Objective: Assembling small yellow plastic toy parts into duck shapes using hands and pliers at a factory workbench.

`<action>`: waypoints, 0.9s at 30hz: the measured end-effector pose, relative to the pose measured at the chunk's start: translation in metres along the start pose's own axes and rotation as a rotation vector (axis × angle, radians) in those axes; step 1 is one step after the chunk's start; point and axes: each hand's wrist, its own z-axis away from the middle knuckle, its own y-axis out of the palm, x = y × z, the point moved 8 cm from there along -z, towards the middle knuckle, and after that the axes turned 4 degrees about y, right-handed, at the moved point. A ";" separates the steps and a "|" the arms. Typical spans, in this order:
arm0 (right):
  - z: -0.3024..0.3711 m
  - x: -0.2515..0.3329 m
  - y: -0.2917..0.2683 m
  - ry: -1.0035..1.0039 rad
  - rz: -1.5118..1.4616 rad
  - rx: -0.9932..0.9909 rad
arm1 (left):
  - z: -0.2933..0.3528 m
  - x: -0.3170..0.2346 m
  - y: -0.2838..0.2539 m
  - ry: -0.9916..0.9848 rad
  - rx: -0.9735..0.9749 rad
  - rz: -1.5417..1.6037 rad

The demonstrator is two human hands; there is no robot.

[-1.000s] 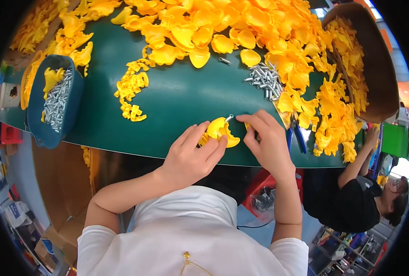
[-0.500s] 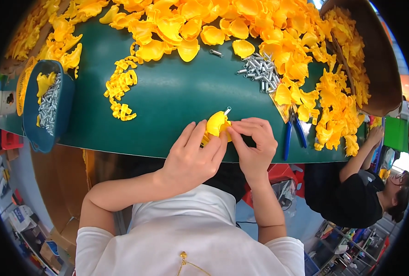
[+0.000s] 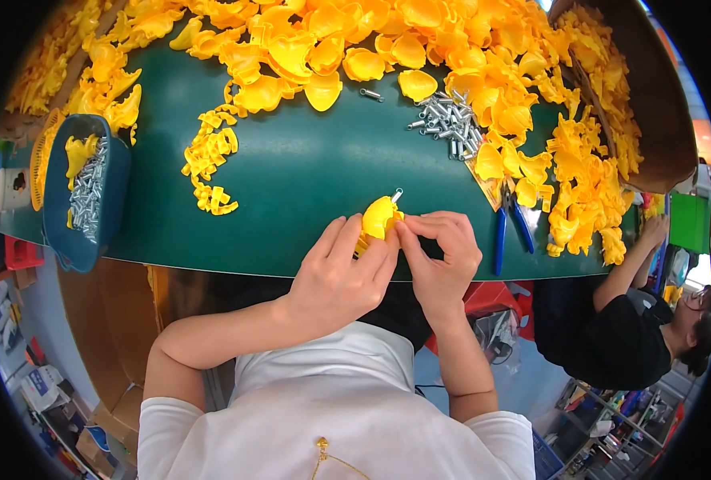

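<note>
Close to the table's front edge, my left hand (image 3: 341,268) is closed around a curved yellow plastic piece (image 3: 378,218). A small silver spring (image 3: 397,194) sticks up from the top of that piece. My right hand (image 3: 443,260) pinches at the right side of the same piece with thumb and forefinger; whether those fingertips grip the piece itself or a smaller yellow part cannot be made out. Blue-handled pliers (image 3: 511,228) lie right of my right hand. A heap of silver springs (image 3: 450,124) rests farther back, and one lone spring (image 3: 371,94) lies apart from it.
Yellow shell pieces (image 3: 419,40) cover the back of the green table (image 3: 275,168). Small yellow parts (image 3: 210,160) form a line at left, beside a blue bin (image 3: 107,212) of springs. A brown container (image 3: 659,120) and a co-worker (image 3: 611,336) are at right.
Both hands stay on the yellow piece near the table edge, with only slight finger movement. The whole view has shifted a little.
</note>
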 end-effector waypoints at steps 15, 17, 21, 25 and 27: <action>-0.004 0.001 -0.001 -0.016 0.032 0.024 | 0.000 0.000 0.001 0.003 0.012 -0.013; -0.005 0.000 0.001 -0.014 0.028 0.053 | 0.001 0.001 0.001 0.010 0.033 -0.002; 0.001 0.000 0.002 -0.026 0.059 0.092 | 0.001 0.001 0.002 0.007 0.009 0.002; 0.009 0.004 0.002 -0.082 0.230 0.136 | -0.003 0.001 0.001 0.019 0.001 0.020; 0.008 0.004 -0.004 -0.064 0.203 0.192 | -0.007 -0.001 -0.003 0.046 -0.023 0.048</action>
